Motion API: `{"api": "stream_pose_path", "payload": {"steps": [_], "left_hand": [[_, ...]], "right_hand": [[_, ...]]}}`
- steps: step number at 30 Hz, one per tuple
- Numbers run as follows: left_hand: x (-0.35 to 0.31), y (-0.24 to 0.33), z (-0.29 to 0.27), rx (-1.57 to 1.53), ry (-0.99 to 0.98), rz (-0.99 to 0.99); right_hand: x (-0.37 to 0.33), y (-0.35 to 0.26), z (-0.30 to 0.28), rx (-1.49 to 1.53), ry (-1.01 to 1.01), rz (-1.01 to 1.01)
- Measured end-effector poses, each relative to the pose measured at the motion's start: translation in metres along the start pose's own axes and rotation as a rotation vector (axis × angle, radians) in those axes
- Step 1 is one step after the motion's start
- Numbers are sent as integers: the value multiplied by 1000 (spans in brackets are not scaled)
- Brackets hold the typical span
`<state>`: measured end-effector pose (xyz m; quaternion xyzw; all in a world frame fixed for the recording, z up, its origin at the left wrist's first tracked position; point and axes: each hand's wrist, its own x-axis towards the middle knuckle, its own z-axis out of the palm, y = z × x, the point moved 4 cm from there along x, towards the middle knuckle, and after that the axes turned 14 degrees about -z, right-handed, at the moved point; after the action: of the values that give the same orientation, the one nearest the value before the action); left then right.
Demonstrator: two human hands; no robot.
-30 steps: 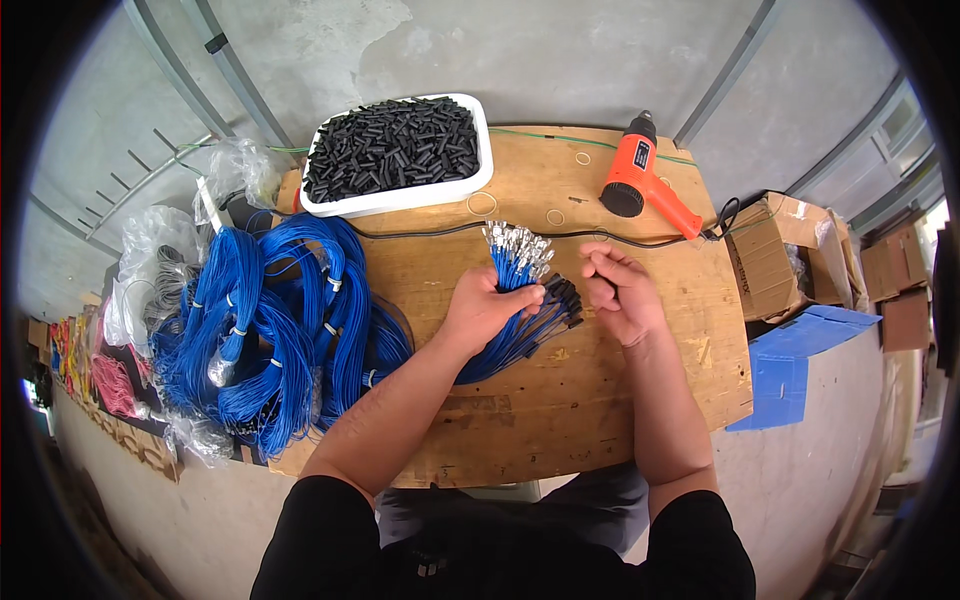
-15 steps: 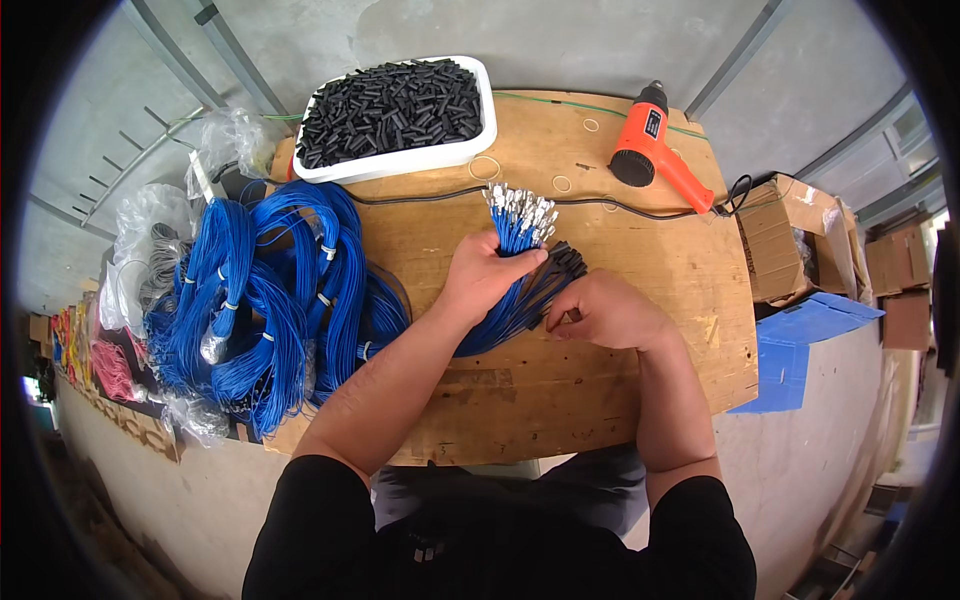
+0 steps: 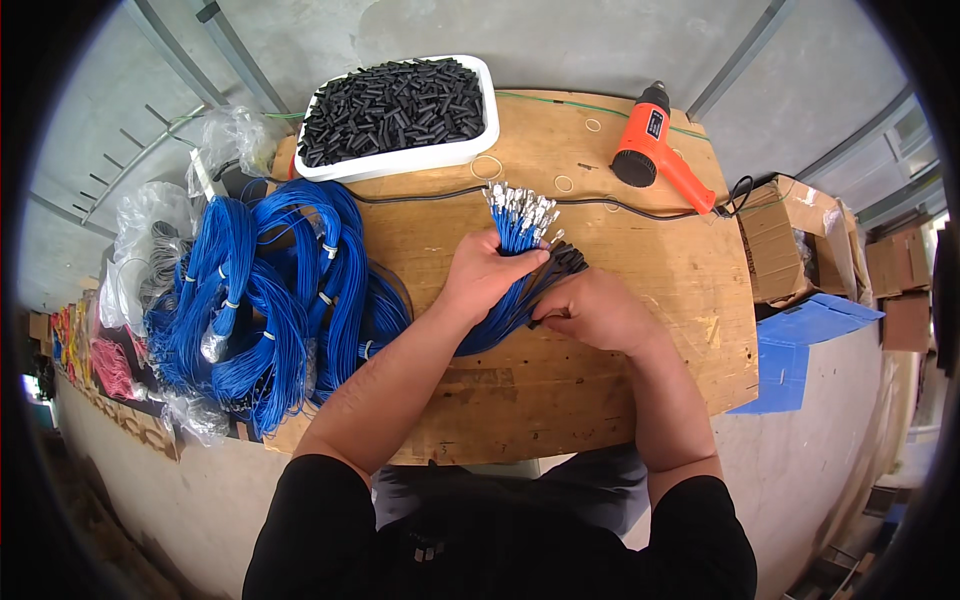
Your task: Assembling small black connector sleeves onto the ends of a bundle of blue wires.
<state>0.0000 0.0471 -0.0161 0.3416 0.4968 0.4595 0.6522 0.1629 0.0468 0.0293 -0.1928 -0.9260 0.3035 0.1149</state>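
Note:
My left hand (image 3: 490, 272) grips a bundle of blue wires (image 3: 515, 238) near its end, thumb across the front. Metal terminals (image 3: 522, 207) fan out above that fist. Right beside it, wire ends covered with black sleeves (image 3: 566, 262) point up and to the right. My right hand (image 3: 598, 312) is closed in a pinch against these sleeved ends. A small dark piece shows at its fingertips, but the fingers hide most of it. From under my left hand the bundle (image 3: 480, 342) runs left along the table.
Tied coils of blue wire (image 3: 265, 340) cover the table's left side. Behind stands a white tub (image 3: 480, 150) of short black tubes (image 3: 395, 112). An orange heat gun (image 3: 655, 150) lies at the back right, its black cord (image 3: 425, 197) crossing the wooden table (image 3: 690, 290). Cardboard boxes (image 3: 775, 245) stand right.
My right hand has shifted slightly left and its fingers have drawn into a tighter pinch by the black-sleeved ends. The left hand keeps its hold on the bundle, almost unmoved.

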Motion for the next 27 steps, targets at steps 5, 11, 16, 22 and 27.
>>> {"api": "stream_pose_path", "payload": {"steps": [5,11,16,22,27], "left_hand": [[-1,-1,-1,-16,-7,20],[-1,0,1,33,18,51],[0,0,-2,55,49,-7],[2,-1,-1,23,17,48],[0,-2,0,-25,-1,51]], "right_hand": [[4,-9,1,-82,12,-128],[-4,2,-13,127,49,16],[-5,-1,-17,93,-62,5],[1,-6,1,-10,-65,-94],[-2,-3,-3,5,-25,-96]]}}
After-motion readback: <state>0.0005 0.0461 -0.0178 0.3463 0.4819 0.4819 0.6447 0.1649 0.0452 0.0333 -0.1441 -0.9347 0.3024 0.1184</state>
